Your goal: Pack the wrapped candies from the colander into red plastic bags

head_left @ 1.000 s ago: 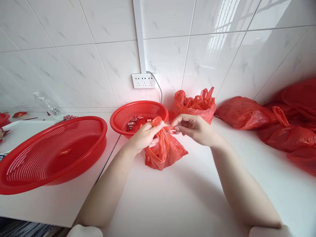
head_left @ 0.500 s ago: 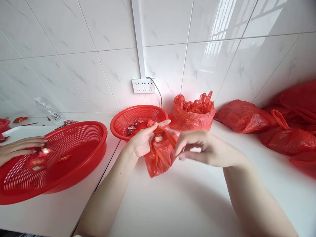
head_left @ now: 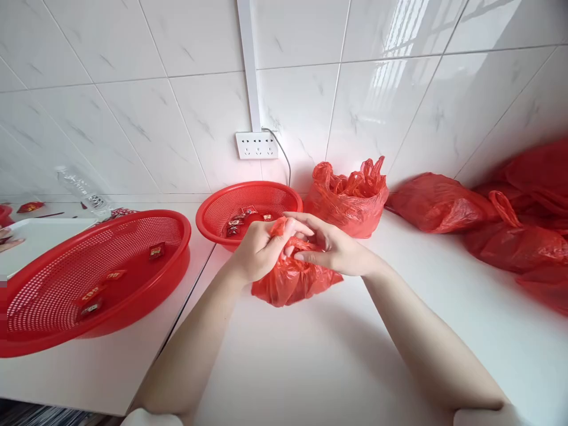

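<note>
A thin red plastic bag hangs bunched between my hands, just above the white table. My left hand is closed round its gathered neck, with a tuft of plastic poking up by the thumb. From the right, my right hand comes in with fingers curled on the bag's upper part. The bag's contents do not show. Right behind my hands stands a round red basket with several small wrapped packets in it.
To the left, a big red basket holds a few red packets. Beyond it are a white tray, a clear bottle and another person's hand. A stuffed red bag and more red bags line the wall at right.
My right hand has moved left onto the bag's top. The bag is more bunched and turned. At left, the other person's hand has withdrawn, and more packets lie in the big basket.
</note>
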Tool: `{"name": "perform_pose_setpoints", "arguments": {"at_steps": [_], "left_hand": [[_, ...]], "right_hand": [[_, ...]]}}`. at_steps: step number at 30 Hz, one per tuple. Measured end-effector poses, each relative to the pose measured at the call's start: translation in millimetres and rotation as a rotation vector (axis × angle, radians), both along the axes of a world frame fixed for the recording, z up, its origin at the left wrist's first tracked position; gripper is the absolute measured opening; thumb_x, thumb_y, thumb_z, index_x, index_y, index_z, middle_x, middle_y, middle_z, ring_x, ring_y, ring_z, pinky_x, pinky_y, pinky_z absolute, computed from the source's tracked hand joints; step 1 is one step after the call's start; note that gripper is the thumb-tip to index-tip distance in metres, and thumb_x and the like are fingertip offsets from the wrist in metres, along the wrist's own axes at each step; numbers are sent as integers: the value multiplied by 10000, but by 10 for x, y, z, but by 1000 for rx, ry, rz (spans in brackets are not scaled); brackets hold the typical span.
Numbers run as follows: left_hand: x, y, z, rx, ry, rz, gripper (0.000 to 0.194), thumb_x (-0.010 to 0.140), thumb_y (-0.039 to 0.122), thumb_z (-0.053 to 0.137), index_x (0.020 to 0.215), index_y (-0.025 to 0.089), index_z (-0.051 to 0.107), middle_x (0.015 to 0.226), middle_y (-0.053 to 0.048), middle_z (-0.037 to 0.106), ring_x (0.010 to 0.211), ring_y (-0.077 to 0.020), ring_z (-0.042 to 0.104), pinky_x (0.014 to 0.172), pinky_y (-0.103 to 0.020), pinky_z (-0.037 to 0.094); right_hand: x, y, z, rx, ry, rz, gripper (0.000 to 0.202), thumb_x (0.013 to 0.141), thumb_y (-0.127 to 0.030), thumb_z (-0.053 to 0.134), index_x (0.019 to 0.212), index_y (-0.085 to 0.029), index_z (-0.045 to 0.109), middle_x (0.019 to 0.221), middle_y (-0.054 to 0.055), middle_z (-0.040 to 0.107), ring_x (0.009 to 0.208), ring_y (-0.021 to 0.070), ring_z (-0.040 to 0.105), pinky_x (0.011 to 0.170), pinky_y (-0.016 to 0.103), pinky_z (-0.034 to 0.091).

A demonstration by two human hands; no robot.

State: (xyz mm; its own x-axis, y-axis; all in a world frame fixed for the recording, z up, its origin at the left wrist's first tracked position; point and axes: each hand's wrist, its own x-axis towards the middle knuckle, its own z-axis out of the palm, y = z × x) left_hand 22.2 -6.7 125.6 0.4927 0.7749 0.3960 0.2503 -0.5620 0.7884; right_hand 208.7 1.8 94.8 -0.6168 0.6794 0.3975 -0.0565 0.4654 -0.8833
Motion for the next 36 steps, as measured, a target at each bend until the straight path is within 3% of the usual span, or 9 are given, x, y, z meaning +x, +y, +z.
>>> {"name": "perform_pose_setpoints", "arguments": {"at_steps": [5,10,12,17,22,25,29,32,36], "left_hand": [[8,88,-96,282,-72,234,390,963,396,374,1105,189,672,860,-55,703,785,-160,632,743,-273,476],[11,115,-102,229,-40,232,404,977,375,334,1106,184,665,825,-51,714,787,-163,643,774,-289,475],[9,110,-77,213,-25,222,377,963,389,377,1037,183,684,915,-63,707,856,-172,640,801,-290,469],[25,116,-44,29,32,65,284,826,425,620,980,191,668,997,-59,679,958,-205,623,845,-300,473],[64,126,-84,-264,-14,-16,316,838,458,599,1036,215,637,800,-22,649,784,-159,623,699,-274,496],[56,129,-104,-386,-62,-26,379,854,467,574,1123,209,643,764,-24,635,666,-127,589,608,-257,489],[31,142,-124,-401,-25,33,438,867,471,552,1203,203,641,626,-18,635,678,-158,624,711,-321,517],[22,172,-145,-454,-53,-1,379,842,417,597,1137,195,682,735,-54,710,850,-202,672,873,-381,504],[11,220,-186,-400,5,36,254,731,254,683,971,193,743,856,-63,735,910,-239,672,862,-392,518]], "right_hand": [[-96,-31,-48,9,-55,-137,498,795,-160,605,1272,-210,474,841,-9,558,777,135,550,719,282,478],[-118,-21,-90,67,-212,-211,50,764,-158,542,802,-170,571,725,-28,524,653,111,463,606,241,399],[-106,-2,-101,114,-237,-303,48,761,-163,513,717,-168,530,675,-36,473,615,99,401,569,234,354],[-63,8,-82,145,-242,-373,60,753,-183,498,695,-169,508,655,-39,445,610,99,384,564,234,332],[-58,-25,-46,187,-293,-349,65,713,-153,495,678,-170,547,606,-48,404,564,88,333,533,230,297],[-62,-10,-65,249,-390,-416,52,712,-168,520,687,-184,563,577,-51,407,529,86,320,517,231,281],[-111,23,-164,395,-626,-686,67,744,-258,563,719,-205,529,551,-32,476,483,108,351,492,248,239],[-157,36,-240,536,-726,-878,84,789,-292,540,809,-211,533,590,12,564,467,136,411,487,266,205],[-144,63,-251,486,-661,-901,150,767,-317,571,748,-221,457,606,12,568,483,146,439,482,256,225]]}}
